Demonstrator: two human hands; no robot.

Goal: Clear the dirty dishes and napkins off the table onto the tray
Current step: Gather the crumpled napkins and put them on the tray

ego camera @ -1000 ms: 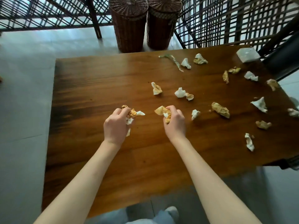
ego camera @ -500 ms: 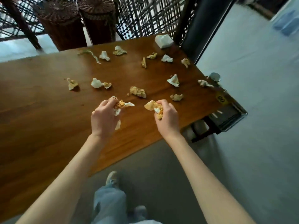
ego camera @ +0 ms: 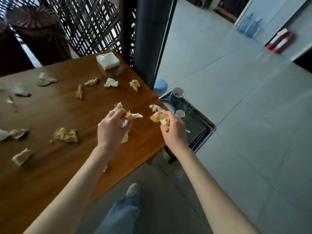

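**Both hands full of napkins beside the tray**

I take the wooden table (ego camera: 50,166) as landmark. On its left part I see crumpled napkins (ego camera: 66,135), white and stained yellow-brown, lying loose. Above its right part my left hand (ego camera: 112,130) has the fingers curled tightly around a wad of stained napkins (ego camera: 129,116). My right hand (ego camera: 173,130), at the table's right edge, grips another orange-stained wad (ego camera: 160,118). Just beyond that edge, lower down, the dark tray (ego camera: 200,125) carries stacked cups (ego camera: 176,94).

Soft daylight thru lattice (ego camera: 94,26), motion blur, wide-angle edge warp.
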